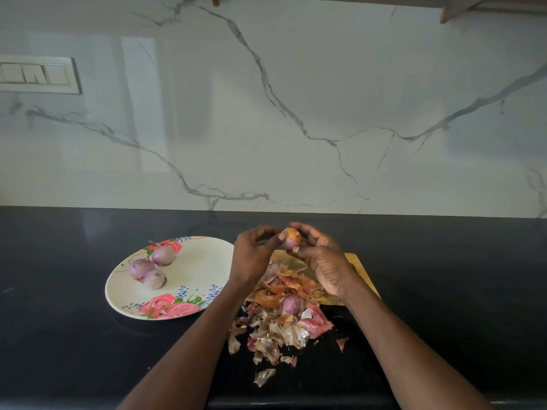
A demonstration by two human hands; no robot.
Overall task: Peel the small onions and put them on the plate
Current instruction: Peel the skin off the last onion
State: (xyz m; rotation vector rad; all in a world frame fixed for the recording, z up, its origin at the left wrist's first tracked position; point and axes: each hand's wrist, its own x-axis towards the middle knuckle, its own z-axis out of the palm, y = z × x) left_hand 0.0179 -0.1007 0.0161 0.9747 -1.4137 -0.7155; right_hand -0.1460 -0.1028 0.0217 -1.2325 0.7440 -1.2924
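Onion is sitting between both hands, raised above the far edge of the yellow board, a little right of the plate. The left hand is pinching it from the left with thumb and fingertips curled round, while the right hand is cradling it from the right and underneath, its fingers likewise bent about the bulb. An orange-brown patch of dry skin is showing on top, with purple flesh below, so the peeling is looking unfinished.

The bulb is appearing light, firm and small enough to turn with fingertips alone. Its papery skin is likely brittle and tearing in flakes, while the peeled surface beneath is probably smooth and a bit slippery. Holding the body steady across its sides with one hand and nipping the loose skin edge near the tip with the other seems the sensible grip.

Three peeled onions are lying together on the left part of the plate. Another purple onion is lying among the heap of peels on the near side of the board, spilling onto the dark desk.
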